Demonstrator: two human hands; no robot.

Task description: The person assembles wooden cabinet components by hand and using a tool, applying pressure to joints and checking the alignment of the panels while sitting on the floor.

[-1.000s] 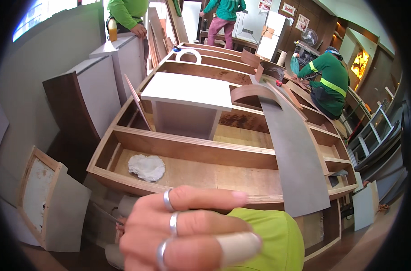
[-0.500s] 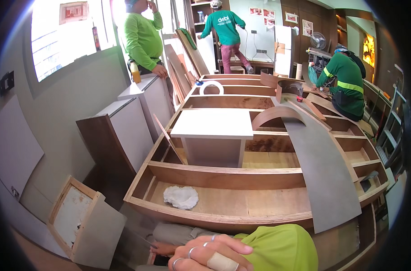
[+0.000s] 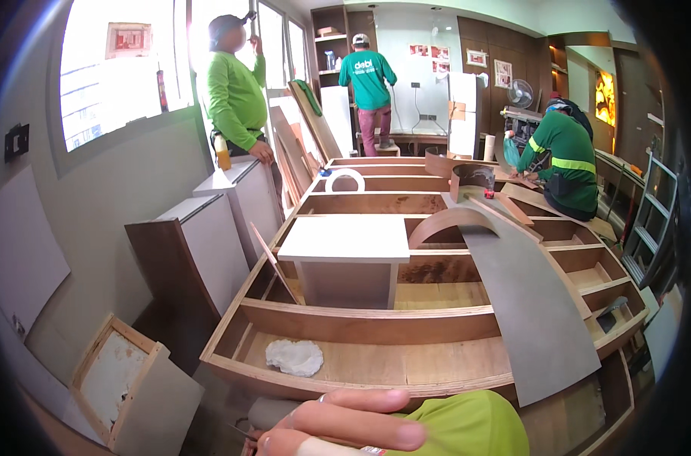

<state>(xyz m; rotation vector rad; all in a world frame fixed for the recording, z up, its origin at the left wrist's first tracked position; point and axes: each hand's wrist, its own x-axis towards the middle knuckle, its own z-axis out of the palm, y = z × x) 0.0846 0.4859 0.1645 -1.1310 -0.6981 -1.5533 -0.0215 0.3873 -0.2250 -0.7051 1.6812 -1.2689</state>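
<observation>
wooden frame (image 3: 370, 328) lies just beyond our left hand (image 3: 326, 425), its length running away from us; our fingers point rightward beside its near edge, palm hidden, so we cannot tell whether they grasp anything.

Left hand (image 3: 332, 429): low in your view, back turned upward.
Your fingers (image 3: 360, 427): reaching rightward, nearly straight, lying close together.
Ring (image 3: 322, 397): silvery, on your farthest visible finger.
Pale wrap (image 3: 326, 448): on your nearest visible finger.

Daylight glares through the window (image 3: 94, 83); corners are black.
</observation>
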